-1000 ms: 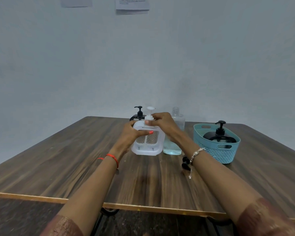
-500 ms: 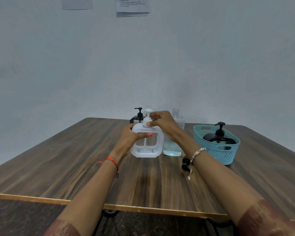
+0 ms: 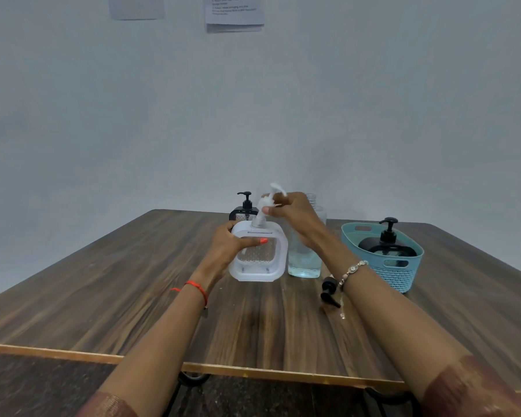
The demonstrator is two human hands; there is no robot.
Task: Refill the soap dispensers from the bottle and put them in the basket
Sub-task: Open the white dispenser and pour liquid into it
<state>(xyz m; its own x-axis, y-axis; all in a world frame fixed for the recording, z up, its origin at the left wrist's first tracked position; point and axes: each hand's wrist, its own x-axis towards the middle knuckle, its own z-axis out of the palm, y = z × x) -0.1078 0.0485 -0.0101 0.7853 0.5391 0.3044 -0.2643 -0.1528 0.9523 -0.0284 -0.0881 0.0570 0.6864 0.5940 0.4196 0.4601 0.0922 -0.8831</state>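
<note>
Near the middle of the frame I see the left hand point(image 3: 227, 248) wrapped around the left side of the white soap dispenser point(image 3: 257, 254), thumb across its textured clear front, holding it upright on the wooden table point(image 3: 118, 296). The right hand point(image 3: 292, 215) pinches the white pump head point(image 3: 268, 203), which is tilted and raised above the dispenser's top; its tube runs down into the neck, though motion blur smears the nozzle, so I cannot say exactly how far it is out.

Just right of the dispenser stands the clear refill bottle point(image 3: 304, 260), capless, with pale liquid in its lower part; my right wrist hides much of its upper body. Behind the white dispenser, a black-pump dispenser point(image 3: 245, 209) shows only its top half.

At the right of the frame the teal basket point(image 3: 400, 278) sits on the table, holding a dark dispenser point(image 3: 387, 245) whose body is mostly concealed by the basket wall. A loose black pump cap point(image 3: 328, 293) lies on the table between bottle and basket, partly behind my right forearm.

At the upper edge, two paper sheets point(image 3: 235, 10) on the wall are cut off, their print unreadable.
</note>
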